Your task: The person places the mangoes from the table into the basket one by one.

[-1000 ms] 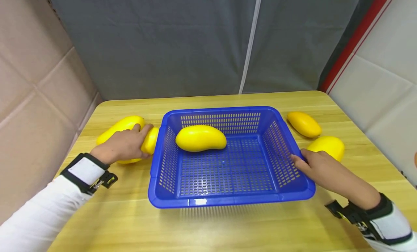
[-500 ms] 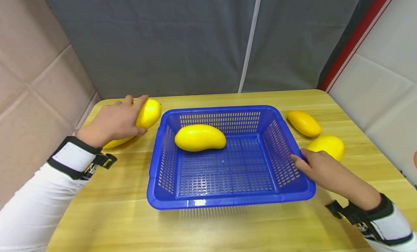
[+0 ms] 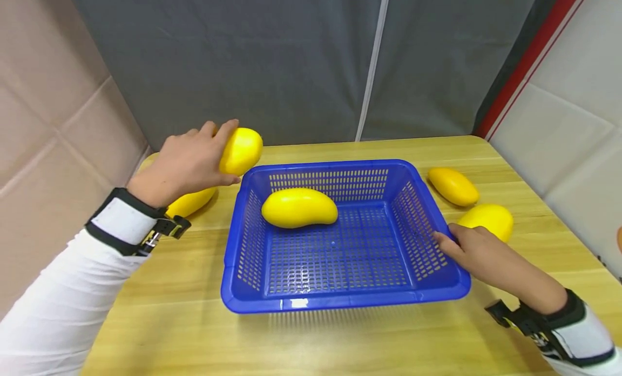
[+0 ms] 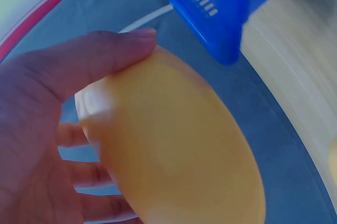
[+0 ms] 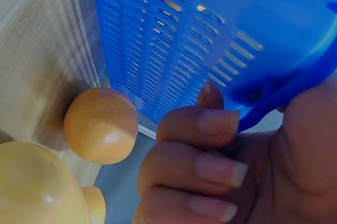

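My left hand (image 3: 191, 160) holds a smooth yellow mango (image 3: 243, 152) up beside the far left corner of a blue plastic basket (image 3: 340, 301). In the left wrist view, the thumb lies along one side of that mango (image 4: 174, 134) and the fingers reach round the other. One yellow mango (image 3: 299, 208) lies inside the basket near its left wall. At the basket's right side, my right hand (image 3: 478, 249) grips the rim. The right wrist view shows its fingers (image 5: 195, 161) curled beneath the rim, outside the slotted wall.
Behind my left wrist another mango (image 3: 191, 203) lies on the wooden table (image 3: 340, 343), partly hidden. To the basket's right are an orange-yellow mango (image 3: 453, 186) and a yellow one (image 3: 487, 220). A grey curtain (image 3: 243, 68) hangs behind the table.
My left hand has picked up a mango from the table's left side, raised it and brought it right towards the basket's far left corner. My right hand stays on the rim.
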`<state>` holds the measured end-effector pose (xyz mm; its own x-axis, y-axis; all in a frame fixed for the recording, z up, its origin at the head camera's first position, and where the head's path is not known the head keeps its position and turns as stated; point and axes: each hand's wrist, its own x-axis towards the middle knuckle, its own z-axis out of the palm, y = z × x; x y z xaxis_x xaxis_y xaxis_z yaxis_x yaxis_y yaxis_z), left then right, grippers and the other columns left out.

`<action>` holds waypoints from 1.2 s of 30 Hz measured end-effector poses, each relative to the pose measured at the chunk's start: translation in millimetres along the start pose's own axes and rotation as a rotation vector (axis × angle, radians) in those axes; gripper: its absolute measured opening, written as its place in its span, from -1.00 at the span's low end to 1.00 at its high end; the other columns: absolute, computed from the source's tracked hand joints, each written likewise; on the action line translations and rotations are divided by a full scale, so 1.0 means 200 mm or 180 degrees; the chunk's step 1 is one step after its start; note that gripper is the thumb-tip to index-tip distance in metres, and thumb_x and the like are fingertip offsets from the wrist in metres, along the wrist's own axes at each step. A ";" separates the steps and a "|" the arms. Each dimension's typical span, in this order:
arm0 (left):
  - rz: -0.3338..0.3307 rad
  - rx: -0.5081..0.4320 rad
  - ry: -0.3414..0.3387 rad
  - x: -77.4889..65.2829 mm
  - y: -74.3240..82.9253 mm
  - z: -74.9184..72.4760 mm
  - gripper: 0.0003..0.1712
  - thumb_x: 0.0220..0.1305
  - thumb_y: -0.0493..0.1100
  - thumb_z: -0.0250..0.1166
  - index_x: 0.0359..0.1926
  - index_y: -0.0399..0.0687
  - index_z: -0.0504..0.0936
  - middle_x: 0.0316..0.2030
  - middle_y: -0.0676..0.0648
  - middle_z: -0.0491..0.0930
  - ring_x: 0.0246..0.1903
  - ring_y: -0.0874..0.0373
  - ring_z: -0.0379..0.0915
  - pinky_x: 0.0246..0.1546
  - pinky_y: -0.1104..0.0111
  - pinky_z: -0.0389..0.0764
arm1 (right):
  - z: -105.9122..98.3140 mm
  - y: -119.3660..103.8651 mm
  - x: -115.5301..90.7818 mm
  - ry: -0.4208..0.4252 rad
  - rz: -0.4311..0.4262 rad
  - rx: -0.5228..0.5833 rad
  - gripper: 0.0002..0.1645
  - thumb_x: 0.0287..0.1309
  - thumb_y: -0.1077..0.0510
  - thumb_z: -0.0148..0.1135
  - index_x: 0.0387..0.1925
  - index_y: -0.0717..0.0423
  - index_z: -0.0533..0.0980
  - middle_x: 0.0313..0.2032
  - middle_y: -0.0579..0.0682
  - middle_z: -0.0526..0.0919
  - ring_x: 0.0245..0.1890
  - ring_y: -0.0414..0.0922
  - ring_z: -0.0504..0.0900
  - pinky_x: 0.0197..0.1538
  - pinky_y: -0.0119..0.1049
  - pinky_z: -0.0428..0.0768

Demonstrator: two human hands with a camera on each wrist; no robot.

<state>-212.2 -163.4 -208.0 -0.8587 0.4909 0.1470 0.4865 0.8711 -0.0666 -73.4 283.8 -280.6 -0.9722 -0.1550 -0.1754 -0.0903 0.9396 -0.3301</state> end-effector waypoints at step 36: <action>0.0897 -0.0003 0.0115 0.34 0.54 0.00 0.09 -0.02 0.34 0.37 0.41 -0.04 0.13 -0.06 -0.19 0.38 -0.27 -0.06 0.39 -0.24 0.12 0.52 | 0.02 -0.01 0.01 -0.0031 0.0006 0.0148 -0.47 0.46 -0.10 -0.18 -0.18 0.31 0.46 -0.56 -0.13 0.57 -0.57 -0.21 0.49 -0.52 -0.31 0.41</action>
<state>-217.0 -35.5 -204.9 -0.6834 0.7128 0.1577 0.7054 0.7004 -0.1088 -74.0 280.7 -282.9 -0.9702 -0.1565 -0.1851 -0.0782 0.9248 -0.3724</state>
